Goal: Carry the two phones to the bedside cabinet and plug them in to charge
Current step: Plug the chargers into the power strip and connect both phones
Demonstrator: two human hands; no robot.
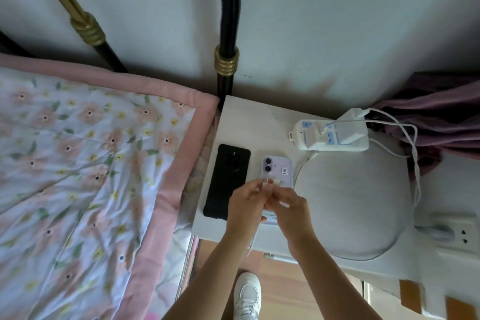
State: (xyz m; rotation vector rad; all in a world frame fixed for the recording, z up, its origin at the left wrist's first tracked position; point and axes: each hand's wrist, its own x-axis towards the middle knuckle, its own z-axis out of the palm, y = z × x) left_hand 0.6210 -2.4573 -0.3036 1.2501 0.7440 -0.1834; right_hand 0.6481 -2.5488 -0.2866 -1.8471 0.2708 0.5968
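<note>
Both hands meet over the lower half of the lilac phone in its clear case (277, 173). The left hand (245, 201) has its fingers curled in, pinching what looks like the small white end of a thin white charging cable (301, 167); the exact grip is blurred. The right hand (288, 206) is likewise curled, its fingertips (275, 181) closing on the same small white piece just above the phone's back. Whether the plug is in any phone's port cannot be told.

The lilac phone lies face down on the white bedside table (249, 122), camera lenses toward the wall, its bottom end hidden under the hands. Just beside it on the left, not touching, lies the black phone with a round camera ring (227, 182), also face down and parallel, near the table's left edge.

Toward the back right of the table sits a white power strip with blue sockets (306, 138), carrying a white charger block (352, 127) with white leads looping off to the right. A round pale grey cushion (350, 202) covers the table's right side. The floral quilt with a pink border (78, 163) lies on the bed to the left.
</note>
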